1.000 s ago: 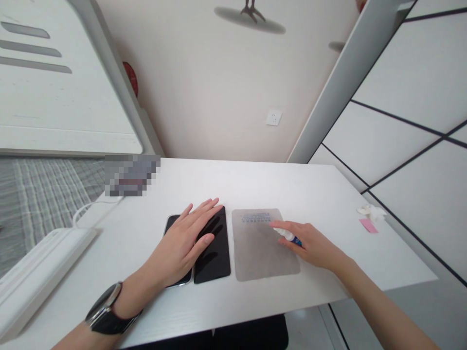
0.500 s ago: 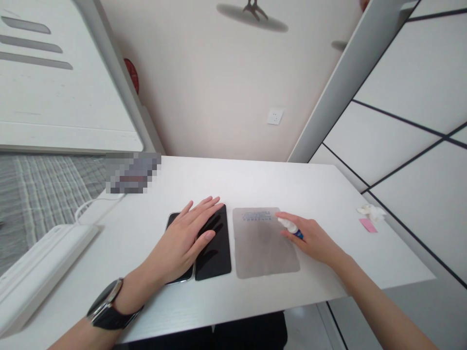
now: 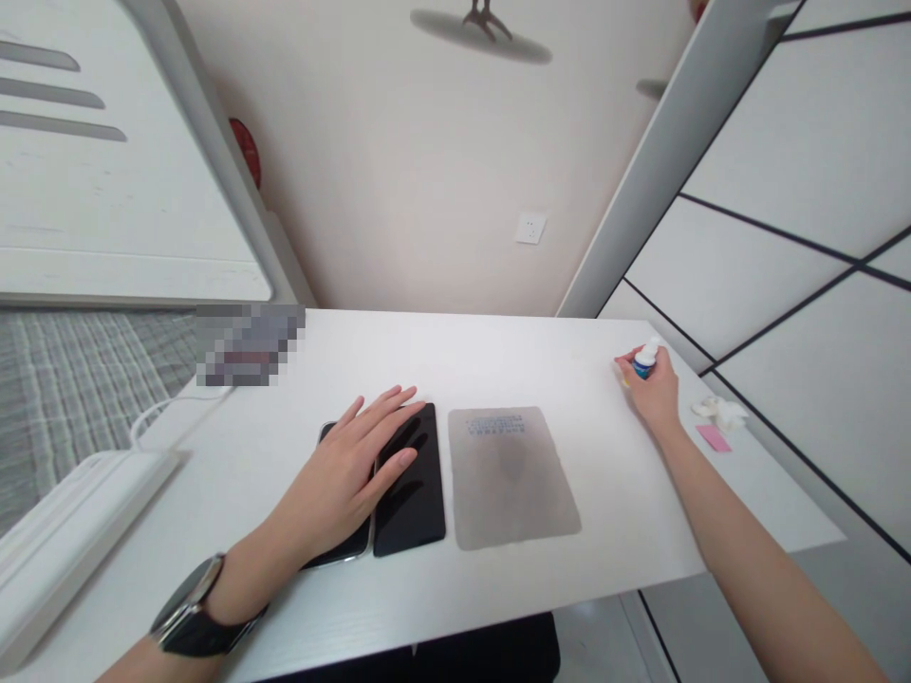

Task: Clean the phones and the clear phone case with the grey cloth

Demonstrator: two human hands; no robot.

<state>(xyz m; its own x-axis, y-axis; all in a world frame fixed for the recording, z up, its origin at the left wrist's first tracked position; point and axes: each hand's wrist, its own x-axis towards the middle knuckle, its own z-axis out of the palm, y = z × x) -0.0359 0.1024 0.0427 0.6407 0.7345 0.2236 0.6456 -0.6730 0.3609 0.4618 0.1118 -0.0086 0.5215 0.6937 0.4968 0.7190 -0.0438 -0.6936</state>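
Note:
My left hand (image 3: pixel 348 465), wearing a black watch (image 3: pixel 203 612), rests with fingers spread over two dark-screened devices. Under its fingers and thumb lies a black phone-like slab (image 3: pixel 413 507). A second phone (image 3: pixel 352 545) with a light rim is mostly covered by the palm. Further right, a grey cleaning cloth (image 3: pixel 516 489) with blue printed lettering is spread flat on the table. At the table's far right side, my right hand (image 3: pixel 655 394) grips a small blue spray bottle (image 3: pixel 645 359) with a white top, held upright.
Crumpled white tissue (image 3: pixel 722 413) and a pink slip (image 3: pixel 714 438) lie near the right edge of the white table (image 3: pixel 455 351). A white power strip (image 3: pixel 85 531) with a cable sits at the left. A blurred-out item (image 3: pixel 252 346) is at the back left corner.
My right hand has carried the spray bottle from above the cloth's right edge to the far right of the table; the bottle now stands upright. My left hand stays on the devices.

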